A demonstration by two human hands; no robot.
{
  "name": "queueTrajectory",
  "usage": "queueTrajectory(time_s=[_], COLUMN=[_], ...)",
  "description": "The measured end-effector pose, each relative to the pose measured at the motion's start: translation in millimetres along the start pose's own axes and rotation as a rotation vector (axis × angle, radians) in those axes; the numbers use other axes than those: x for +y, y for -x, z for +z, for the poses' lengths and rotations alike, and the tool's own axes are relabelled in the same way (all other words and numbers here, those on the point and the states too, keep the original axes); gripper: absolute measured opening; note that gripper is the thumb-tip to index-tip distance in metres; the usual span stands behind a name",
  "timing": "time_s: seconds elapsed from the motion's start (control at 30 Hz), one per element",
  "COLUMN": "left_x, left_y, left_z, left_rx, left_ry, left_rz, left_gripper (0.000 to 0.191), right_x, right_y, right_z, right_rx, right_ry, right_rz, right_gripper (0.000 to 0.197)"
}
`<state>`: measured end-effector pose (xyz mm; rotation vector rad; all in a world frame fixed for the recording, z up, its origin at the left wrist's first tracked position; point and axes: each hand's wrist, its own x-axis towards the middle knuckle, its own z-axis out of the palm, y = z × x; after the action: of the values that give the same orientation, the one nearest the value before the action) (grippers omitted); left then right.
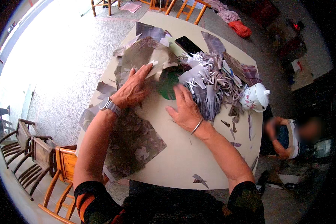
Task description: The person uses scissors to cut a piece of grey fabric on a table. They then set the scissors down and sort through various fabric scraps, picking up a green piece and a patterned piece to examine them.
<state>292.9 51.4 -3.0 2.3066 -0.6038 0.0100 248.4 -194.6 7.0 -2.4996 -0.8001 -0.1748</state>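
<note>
My left hand, with a grey-banded watch on its wrist, lies over a brown patterned sheet. Its fingers stretch towards the sheet's creased part, and its underside is hidden. Blurred at the fingertips, my right hand is spread beside a green round piece, with nothing seen in it; a bangle circles that wrist. Just beyond it lies a heap of fringed grey and white strips. Under my left forearm is a darker patterned sheet with angular edges.
On the pale table, a lidded white flowered cup stands at the right edge. A black phone lies behind the heap. Small scraps are near the front edge. Wooden chairs line the left; another person is at the right.
</note>
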Motion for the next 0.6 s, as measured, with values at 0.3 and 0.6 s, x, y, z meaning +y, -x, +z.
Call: queueTrajectory(time_s=[0.3, 0.6], left_x=[-4, 1], left_y=[6, 10], left_z=[-8, -16], left_rx=[0.266, 0.408], left_ry=[0.542, 0.799], left_rz=[-0.083, -0.18], left_gripper=[0.06, 0.059], right_x=[-9, 1], right_y=[-31, -47], right_z=[0, 14], right_rx=[0.023, 0.073], right_ry=[0.225, 0.363], right_rz=[-0.051, -0.105], right_gripper=[0.069, 0.048])
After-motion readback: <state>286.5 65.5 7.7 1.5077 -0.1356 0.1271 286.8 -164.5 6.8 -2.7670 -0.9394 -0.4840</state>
